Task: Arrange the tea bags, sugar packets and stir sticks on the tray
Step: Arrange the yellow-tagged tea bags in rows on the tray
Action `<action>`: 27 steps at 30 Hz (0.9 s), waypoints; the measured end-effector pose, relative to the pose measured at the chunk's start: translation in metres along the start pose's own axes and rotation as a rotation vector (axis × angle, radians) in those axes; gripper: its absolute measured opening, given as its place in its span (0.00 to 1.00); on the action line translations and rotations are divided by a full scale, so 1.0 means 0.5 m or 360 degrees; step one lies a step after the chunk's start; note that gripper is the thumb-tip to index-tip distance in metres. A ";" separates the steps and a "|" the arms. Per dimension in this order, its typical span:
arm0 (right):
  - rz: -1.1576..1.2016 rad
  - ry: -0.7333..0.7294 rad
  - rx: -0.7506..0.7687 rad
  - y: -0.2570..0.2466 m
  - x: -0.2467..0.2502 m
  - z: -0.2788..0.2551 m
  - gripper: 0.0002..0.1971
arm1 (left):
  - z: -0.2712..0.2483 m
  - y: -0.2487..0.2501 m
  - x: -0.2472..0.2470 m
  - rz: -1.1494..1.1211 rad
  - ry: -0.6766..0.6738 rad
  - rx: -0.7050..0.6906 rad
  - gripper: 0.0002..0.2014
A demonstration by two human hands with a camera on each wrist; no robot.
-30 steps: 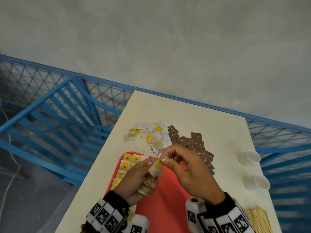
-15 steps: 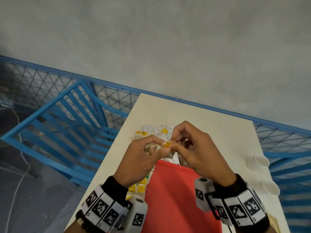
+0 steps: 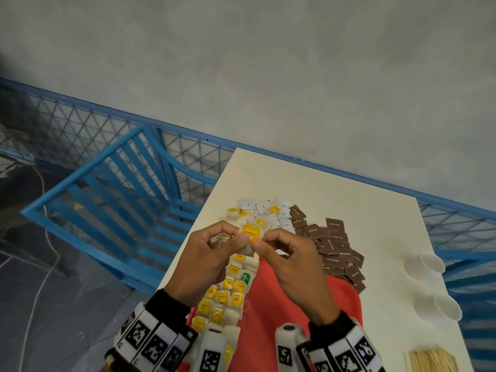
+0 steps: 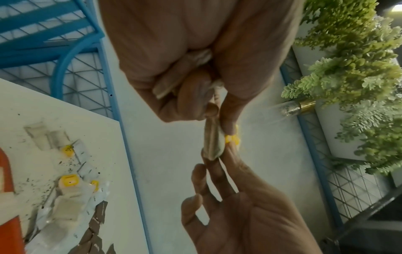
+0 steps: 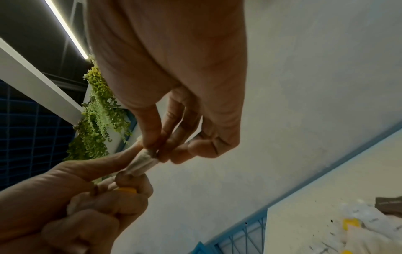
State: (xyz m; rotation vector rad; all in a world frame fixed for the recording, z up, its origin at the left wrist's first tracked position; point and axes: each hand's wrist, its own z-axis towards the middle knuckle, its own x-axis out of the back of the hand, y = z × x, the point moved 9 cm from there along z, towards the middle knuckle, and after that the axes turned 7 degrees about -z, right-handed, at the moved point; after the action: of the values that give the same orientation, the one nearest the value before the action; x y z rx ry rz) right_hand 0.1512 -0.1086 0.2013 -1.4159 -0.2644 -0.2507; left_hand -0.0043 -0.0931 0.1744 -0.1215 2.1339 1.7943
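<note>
Both hands hold one tea bag with a yellow tag in the air above the far end of the red tray. My left hand pinches its left side and keeps more tea bags bunched in the palm. My right hand pinches the right side. In the wrist views the held tea bag is stretched between the two hands' fingertips. Several yellow-tagged tea bags lie in rows along the tray's left side. Brown sugar packets are piled right of the hands. Stir sticks lie at the bottom right.
Loose tea bags and white packets lie on the cream table beyond the tray, among spilled tea specks. Two white paper cups stand near the right edge. A blue mesh fence and blue frame flank the table.
Both hands rose from low over the tray to its far end. The tea bag between them now shows its yellow tag face up, and the tea bag rows on the tray are uncovered.
</note>
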 end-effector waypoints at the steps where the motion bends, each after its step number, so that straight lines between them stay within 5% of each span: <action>1: 0.0026 0.0019 -0.0026 0.002 -0.008 0.001 0.05 | 0.001 -0.003 0.006 -0.0026 -0.0001 0.0027 0.10; 9: 0.0123 -0.0025 -0.0145 0.038 -0.066 0.028 0.04 | 0.011 -0.034 0.070 -0.0041 0.0076 0.0177 0.12; 18: -0.0094 -0.0027 -0.1185 0.429 -0.164 -0.025 0.09 | -0.020 -0.132 0.217 0.0074 0.0268 0.0480 0.21; 27: -0.0503 0.0075 -0.1264 0.485 -0.193 0.012 0.20 | -0.077 -0.275 0.238 -0.0086 0.0212 0.0932 0.19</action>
State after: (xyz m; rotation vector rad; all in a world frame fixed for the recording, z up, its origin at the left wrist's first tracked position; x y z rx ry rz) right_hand 0.1393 -0.0677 -0.0563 -2.1466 -0.3714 -0.7025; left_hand -0.0842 -0.1387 0.0130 -0.1499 2.6249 1.0934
